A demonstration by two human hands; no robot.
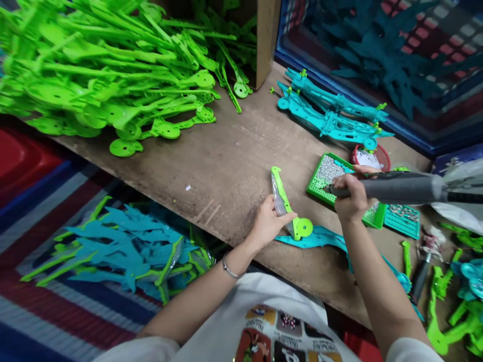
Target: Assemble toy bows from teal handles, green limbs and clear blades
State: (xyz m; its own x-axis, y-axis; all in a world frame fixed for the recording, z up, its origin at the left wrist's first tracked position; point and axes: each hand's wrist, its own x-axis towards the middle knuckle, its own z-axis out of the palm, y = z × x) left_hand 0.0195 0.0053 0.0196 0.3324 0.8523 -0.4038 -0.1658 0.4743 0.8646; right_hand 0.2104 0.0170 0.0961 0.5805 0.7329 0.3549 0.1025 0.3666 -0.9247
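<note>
My left hand (268,221) is closed on a lime-green plastic part (285,198) with a round disc at its near end and a clear strip along one side. Under that disc lies a long turquoise plastic piece (320,237) on the table. My right hand (351,196) grips a dark grey electric screwdriver (403,188), its tip pointing left over a green basket (327,171) of small silver screws. My right forearm hides part of the turquoise piece.
A big heap of lime-green parts (113,75) covers the table's far left, by a cardboard box (266,40). Turquoise assemblies (335,113) lie at the back. A red basket (382,156) and teal tray (405,221) stand right. Below left, a bag (68,301) holds turquoise and green pieces.
</note>
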